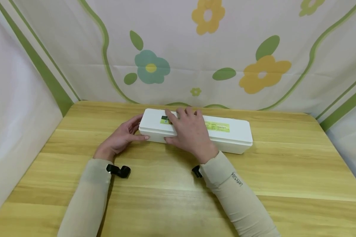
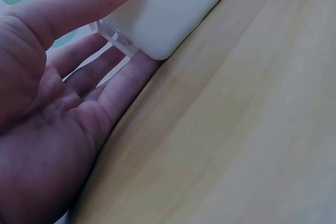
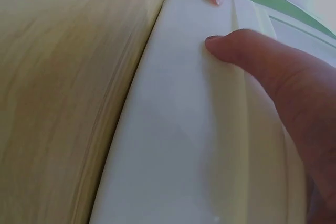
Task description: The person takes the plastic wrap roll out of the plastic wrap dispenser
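A long white box (image 1: 225,136) with a lid lies across the table, a green-yellow printed label (image 1: 219,126) on its top. My left hand (image 1: 118,140) grips the box's left end, thumb along the front side and fingers reaching round the end. In the left wrist view the little finger of that hand (image 2: 52,103) touches the box's lower corner near the table. Over the lid, left of the middle, my right hand (image 1: 192,133) holds the box, its thumb (image 3: 236,48) pressed on the front side. The right fingertips bend toward the lid's far edge and cover part of the label.
The box stands on a wooden table (image 1: 166,197), near its back edge. Behind hangs a white curtain (image 1: 181,49) with flower prints, and similar cloth flanks both sides. A small black camera (image 1: 123,171) is strapped on the left wrist, another (image 1: 197,171) on the right.
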`<state>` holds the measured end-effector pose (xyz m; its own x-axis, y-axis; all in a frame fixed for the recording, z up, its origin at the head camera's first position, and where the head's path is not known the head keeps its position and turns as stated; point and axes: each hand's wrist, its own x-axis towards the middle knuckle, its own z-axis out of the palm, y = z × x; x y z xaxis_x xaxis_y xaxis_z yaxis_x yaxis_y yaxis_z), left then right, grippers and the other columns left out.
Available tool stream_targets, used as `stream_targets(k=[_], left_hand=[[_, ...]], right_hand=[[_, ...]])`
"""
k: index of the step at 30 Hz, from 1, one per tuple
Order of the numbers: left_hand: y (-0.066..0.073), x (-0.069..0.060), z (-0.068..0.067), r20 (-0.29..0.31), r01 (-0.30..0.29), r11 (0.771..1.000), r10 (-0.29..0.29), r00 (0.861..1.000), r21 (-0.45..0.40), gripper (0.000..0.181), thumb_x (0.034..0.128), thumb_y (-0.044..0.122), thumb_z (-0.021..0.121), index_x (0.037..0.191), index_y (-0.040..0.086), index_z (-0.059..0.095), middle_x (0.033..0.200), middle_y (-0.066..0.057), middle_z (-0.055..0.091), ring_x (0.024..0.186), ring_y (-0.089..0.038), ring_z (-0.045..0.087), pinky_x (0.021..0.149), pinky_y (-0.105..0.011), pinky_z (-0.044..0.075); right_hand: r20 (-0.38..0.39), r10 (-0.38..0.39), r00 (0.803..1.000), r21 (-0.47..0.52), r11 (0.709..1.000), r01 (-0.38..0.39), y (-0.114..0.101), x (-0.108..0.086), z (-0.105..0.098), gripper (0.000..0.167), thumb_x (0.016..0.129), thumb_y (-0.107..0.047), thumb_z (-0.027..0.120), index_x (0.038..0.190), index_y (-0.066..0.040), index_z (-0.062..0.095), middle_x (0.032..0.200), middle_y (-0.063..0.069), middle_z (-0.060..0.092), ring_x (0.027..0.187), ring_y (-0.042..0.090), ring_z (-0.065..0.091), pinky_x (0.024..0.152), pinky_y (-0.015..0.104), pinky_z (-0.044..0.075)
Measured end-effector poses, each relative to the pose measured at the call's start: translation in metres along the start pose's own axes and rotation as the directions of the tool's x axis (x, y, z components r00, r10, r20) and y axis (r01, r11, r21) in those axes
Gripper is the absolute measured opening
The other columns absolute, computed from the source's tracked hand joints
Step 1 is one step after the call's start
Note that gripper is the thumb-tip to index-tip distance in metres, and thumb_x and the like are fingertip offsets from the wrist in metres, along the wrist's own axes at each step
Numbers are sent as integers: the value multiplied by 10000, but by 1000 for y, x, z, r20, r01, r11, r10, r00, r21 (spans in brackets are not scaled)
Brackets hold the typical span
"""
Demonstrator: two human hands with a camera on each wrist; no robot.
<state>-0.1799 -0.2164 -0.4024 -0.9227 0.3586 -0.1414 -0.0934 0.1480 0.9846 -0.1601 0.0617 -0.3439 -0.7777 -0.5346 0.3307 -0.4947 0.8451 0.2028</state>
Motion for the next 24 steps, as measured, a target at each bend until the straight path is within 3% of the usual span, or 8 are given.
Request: stream_targets(k=[11,24], left_hand=[[1,-1,0,-6,2,1000,-2,1000,9,938,910,-1,823,1698,120,328,1779,-75,299,1682,-275,182,1371,-515,138],[5,0,1,-18,13,1000,-13,1000,-3,955,912,0,824,1708,145,316,1789,-55,284,1684,-254,176,1374,-499,131]], right_hand=[[-28,3,1000,-43,999,-4,-7,2,5,937,851,-778,717,1538,-161,558,1263,128,707,1132,359,675,870,537,557],[-70,3,998,-89,996,-9,-11,6,9,894,885,-762,680,1486,-106,591,1237,128,730,1104,342,716,878,517,581]])
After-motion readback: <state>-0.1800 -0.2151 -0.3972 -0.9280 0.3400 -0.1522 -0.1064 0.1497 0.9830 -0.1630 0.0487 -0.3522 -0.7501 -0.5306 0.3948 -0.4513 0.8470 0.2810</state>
